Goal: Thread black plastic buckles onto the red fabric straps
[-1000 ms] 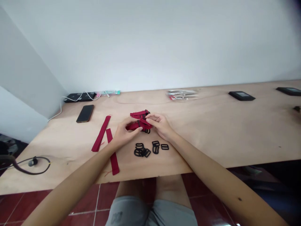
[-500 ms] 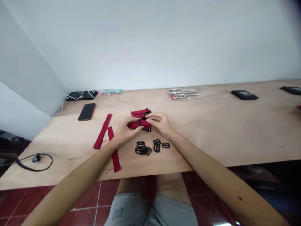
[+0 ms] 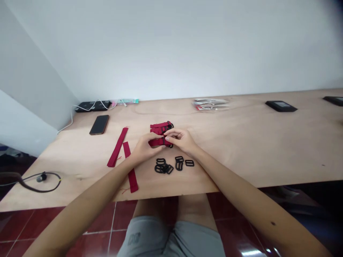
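Observation:
Between my hands lies a red strap (image 3: 156, 142) with a black buckle near its right end. My left hand (image 3: 144, 148) grips its front and back edges between thumb and fingers. The fingertips of my right hand (image 3: 182, 140) pinch the strap's right end by the buckle. Just behind it are more red straps with black hardware (image 3: 160, 125). Loose black buckles and rings (image 3: 163, 167) form a pile in front of my hands, with a few more (image 3: 179, 163) to its right. Two flat red strips (image 3: 118, 147) (image 3: 132, 180) rest to the left, one partly under my left forearm.
A phone (image 3: 99, 125) lies at the left of the wooden table (image 3: 241, 142). Behind it are black boxes (image 3: 92, 106) with a white cable. Flat packets (image 3: 211, 104) sit near the wall, a black device (image 3: 281, 106) at right. A cable loop (image 3: 43, 182) is at the left edge.
The strap between my hands now lies flatter, beside the other straps, and its black buckle is further right. My left fingers have moved slightly right. The whole view has shifted a little.

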Demonstrator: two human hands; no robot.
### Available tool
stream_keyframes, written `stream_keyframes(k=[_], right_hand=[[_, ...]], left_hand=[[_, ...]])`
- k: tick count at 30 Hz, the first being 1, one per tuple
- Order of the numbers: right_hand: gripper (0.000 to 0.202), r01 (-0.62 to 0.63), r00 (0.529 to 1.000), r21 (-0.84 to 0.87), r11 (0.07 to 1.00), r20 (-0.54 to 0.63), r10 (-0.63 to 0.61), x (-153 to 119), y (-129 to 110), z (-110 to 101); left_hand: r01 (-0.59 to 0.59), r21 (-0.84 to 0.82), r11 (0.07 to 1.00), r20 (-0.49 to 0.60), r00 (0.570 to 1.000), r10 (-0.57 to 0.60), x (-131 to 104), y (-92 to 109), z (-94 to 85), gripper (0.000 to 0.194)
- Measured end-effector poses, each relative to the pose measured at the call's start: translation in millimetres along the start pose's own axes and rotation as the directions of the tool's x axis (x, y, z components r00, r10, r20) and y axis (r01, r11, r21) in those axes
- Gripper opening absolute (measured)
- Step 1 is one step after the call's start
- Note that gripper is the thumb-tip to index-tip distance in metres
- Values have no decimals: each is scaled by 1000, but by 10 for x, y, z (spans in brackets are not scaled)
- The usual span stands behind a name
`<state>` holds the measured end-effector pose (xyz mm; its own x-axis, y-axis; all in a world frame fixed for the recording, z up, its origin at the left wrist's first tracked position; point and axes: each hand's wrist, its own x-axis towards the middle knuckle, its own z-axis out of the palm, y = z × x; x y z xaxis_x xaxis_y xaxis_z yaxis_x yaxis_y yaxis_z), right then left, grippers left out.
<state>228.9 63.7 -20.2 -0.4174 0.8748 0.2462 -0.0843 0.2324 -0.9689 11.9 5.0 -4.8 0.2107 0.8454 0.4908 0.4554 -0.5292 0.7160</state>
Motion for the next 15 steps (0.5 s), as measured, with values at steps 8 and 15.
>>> stream_keyframes(k=[8,15], right_hand=[[23,50,995,171,984,81,-65,-26,-60,56],[44,0,999,230,973,-32,8,-7,-57,78]], left_hand=[[-71,38,997,-81,994,74,21,9,-36,24],[-167,184,968,-60,982,181,19,11,-31,25]])
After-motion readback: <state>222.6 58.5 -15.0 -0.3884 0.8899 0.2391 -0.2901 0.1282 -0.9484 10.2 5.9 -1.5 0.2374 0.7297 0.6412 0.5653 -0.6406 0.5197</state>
